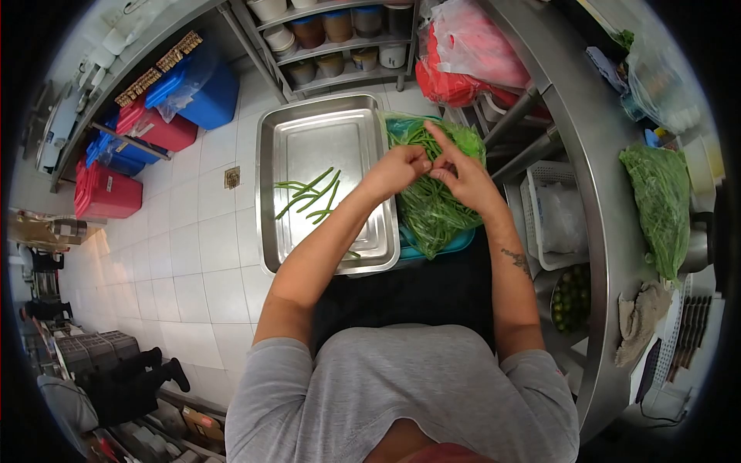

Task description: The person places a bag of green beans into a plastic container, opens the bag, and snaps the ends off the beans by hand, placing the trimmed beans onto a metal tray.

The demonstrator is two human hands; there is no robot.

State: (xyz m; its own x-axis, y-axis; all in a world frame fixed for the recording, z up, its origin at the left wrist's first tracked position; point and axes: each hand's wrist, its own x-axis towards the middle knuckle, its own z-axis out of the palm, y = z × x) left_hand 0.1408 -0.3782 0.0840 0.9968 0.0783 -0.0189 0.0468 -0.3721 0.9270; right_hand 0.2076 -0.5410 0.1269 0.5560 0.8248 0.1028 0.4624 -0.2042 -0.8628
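Observation:
My left hand (401,167) is closed, its fingertips pinched together close to my right hand. My right hand (463,176) has its index finger stretched out, while the thumb and other fingers are drawn together. Whatever sits between the fingertips is too small or hidden to make out. Both hands are above a clear plastic bag of green beans (432,212), which lies on a teal tray (461,241). Left of it, a steel pan (266,154) holds several loose green beans (309,193), most of them near its middle.
Shelves with tubs (338,27) stand ahead. Red and white plastic bags (471,54) hang over the right side. A steel counter (575,108) runs along the right, with a bag of greens (654,204) on it. Blue bins (204,92) and red bins (108,193) line the left.

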